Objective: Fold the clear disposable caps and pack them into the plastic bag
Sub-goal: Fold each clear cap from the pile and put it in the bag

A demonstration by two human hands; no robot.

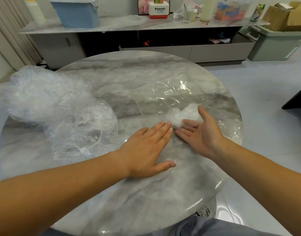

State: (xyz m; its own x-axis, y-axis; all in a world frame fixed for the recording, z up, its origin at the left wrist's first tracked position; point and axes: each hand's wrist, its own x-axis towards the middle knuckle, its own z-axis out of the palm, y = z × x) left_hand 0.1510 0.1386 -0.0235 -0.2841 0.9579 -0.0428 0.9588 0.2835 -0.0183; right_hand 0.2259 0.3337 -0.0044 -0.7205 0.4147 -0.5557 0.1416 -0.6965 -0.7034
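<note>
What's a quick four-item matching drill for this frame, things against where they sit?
Things:
1. pile of loose clear caps
2. plastic bag
3. blue bin
4. cardboard box

Places:
A. on top of the grey-green storage tub, far right
B. left side of the round table
C. left part of the console top at the back
D. right side of the round table, lying flat, barcode label on it

Pairs: 1-B, 2-D, 3-C, 4-A

clear caps, grey marbled table
</note>
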